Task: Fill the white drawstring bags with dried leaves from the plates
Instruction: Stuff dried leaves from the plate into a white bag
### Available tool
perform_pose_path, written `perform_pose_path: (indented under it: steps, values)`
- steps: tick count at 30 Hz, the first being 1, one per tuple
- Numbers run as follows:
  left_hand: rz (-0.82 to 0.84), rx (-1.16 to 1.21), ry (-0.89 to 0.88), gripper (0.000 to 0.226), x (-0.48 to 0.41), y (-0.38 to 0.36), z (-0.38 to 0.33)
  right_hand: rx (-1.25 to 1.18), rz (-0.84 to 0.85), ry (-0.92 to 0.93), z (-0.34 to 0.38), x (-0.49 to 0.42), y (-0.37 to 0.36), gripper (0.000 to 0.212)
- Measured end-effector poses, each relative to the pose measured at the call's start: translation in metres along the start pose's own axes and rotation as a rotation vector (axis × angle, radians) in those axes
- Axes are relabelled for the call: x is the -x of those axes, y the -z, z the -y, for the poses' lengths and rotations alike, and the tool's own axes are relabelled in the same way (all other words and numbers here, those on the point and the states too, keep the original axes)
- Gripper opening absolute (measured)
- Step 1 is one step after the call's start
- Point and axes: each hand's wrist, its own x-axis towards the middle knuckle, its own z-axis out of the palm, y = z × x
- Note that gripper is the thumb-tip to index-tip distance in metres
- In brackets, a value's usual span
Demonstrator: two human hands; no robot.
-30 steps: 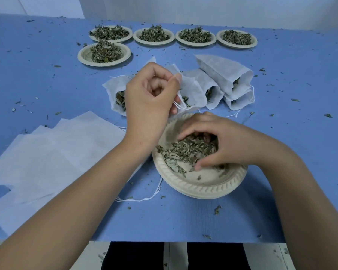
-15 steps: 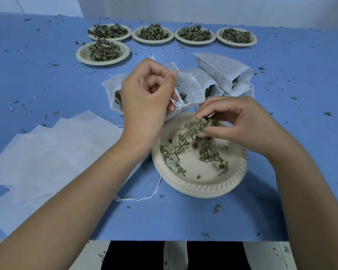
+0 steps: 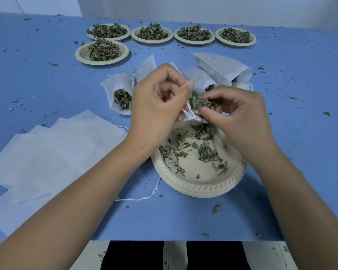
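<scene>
My left hand (image 3: 158, 102) pinches the bag (image 3: 190, 116) mouth open; my right hand (image 3: 236, 114), closed on leaves (image 3: 199, 102), feeds them in directly above the plate (image 3: 199, 186), so spills land there.

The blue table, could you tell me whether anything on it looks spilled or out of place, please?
Yes: dried leaf crumbs lie scattered all over the table, off the plates, and a few on the floor below. A loose white string trails beside the near plate.
</scene>
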Motion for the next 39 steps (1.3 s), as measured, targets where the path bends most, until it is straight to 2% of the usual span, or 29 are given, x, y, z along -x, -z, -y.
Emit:
perform_pose_path:
  steps: [2,5,7,9,13,16,18,21,24,27,29,31,33,36,37,39]
  values:
    - [0.020,0.000,0.005,0.019,0.001,-0.001,0.001,0.106,0.052,0.098,-0.001,0.000,0.000,0.018]
    - [0.016,-0.022,0.016,0.020,0.000,-0.001,0.002,0.082,0.116,0.164,-0.001,-0.001,0.002,0.031]
    - [0.015,-0.031,0.020,0.019,-0.001,0.000,0.003,0.000,0.106,0.170,0.000,-0.002,0.004,0.033]
    - [0.020,-0.028,0.022,0.019,-0.001,0.000,0.003,-0.012,0.049,0.232,0.001,-0.001,0.005,0.025]
    - [0.068,-0.009,0.009,0.018,0.002,-0.003,0.003,0.192,-0.037,0.369,0.001,0.003,-0.006,0.006]
    - [0.112,-0.008,0.001,0.017,0.005,-0.006,0.004,0.337,0.003,0.371,-0.004,0.004,-0.012,0.010]
    - [0.100,-0.012,0.003,0.016,0.005,-0.006,0.003,0.278,0.068,0.332,-0.006,0.003,-0.010,0.010]
    - [0.000,0.001,0.008,0.018,-0.001,-0.001,0.000,-0.022,0.143,0.234,-0.002,-0.001,-0.002,0.024]
    - [-0.061,0.021,0.031,0.020,-0.005,0.003,-0.001,-0.066,0.047,0.314,-0.001,-0.002,0.003,0.020]
    - [-0.037,0.030,0.051,0.021,-0.003,0.001,-0.001,0.030,-0.075,0.370,0.000,0.001,0.000,0.007]
    - [-0.002,0.048,0.039,0.021,0.000,-0.001,-0.002,0.167,-0.079,0.435,-0.001,0.003,-0.005,0.004]
    - [0.022,0.065,0.006,0.020,0.003,-0.002,-0.003,0.265,-0.022,0.495,-0.004,0.003,-0.008,0.018]
    - [0.041,0.059,-0.030,0.020,0.004,-0.001,-0.003,0.261,0.072,0.481,-0.003,0.003,-0.007,0.034]
    - [0.071,0.007,-0.053,0.020,0.004,-0.002,-0.003,0.304,0.159,0.483,-0.003,0.004,-0.005,0.034]
    - [0.052,0.004,-0.047,0.020,0.003,-0.001,-0.003,0.266,0.150,0.457,-0.003,0.004,-0.003,0.037]
    - [-0.018,0.012,-0.045,0.019,0.001,0.000,-0.002,0.064,0.025,0.331,-0.001,0.002,0.004,0.042]
